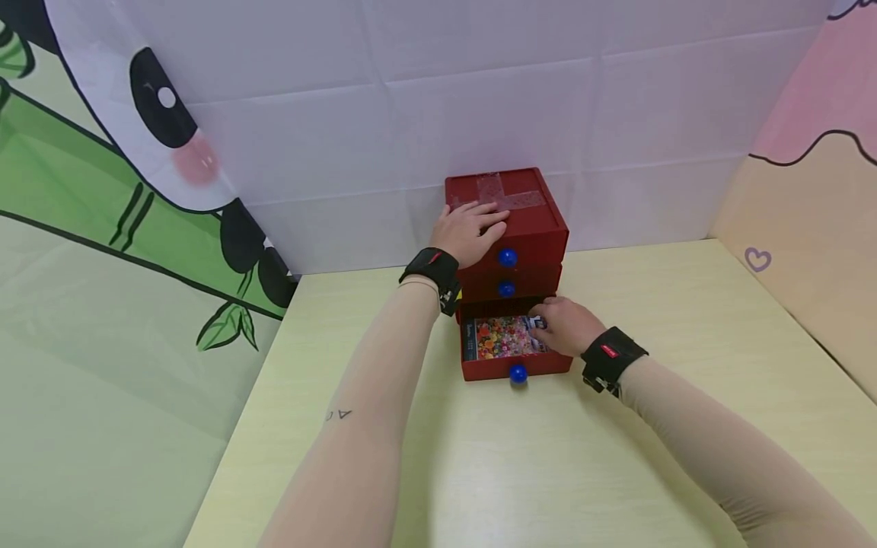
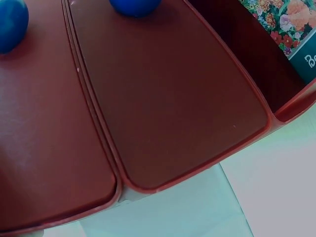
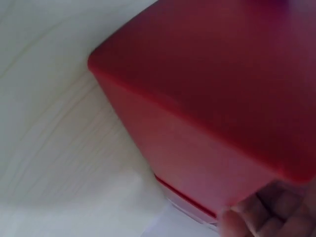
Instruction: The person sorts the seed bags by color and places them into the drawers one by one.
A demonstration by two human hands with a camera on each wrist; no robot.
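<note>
A small red drawer unit [image 1: 527, 217] with blue knobs stands against the back wall, its bottom drawer [image 1: 489, 369] pulled out. Inside that drawer lies a flat rectangular item with a colourful flower picture [image 1: 503, 339] and a dark band [image 1: 470, 340] along its left end. My left hand [image 1: 469, 232] rests on the unit's top, over its front left part. Over the drawer's right side, my right hand [image 1: 569, 326] reaches in, thumb and fingertips at the right end of the flower picture. I cannot tell whether they pinch it. Bent fingers [image 3: 276, 212] show beside the drawer wall in the right wrist view.
The two upper drawers are closed, each with a blue knob [image 1: 508, 257]. Clear tape [image 1: 507, 194] crosses the unit's top. A pale wooden table [image 1: 521, 464] lies under everything, with a printed cloth [image 1: 308, 114] behind and at both sides.
</note>
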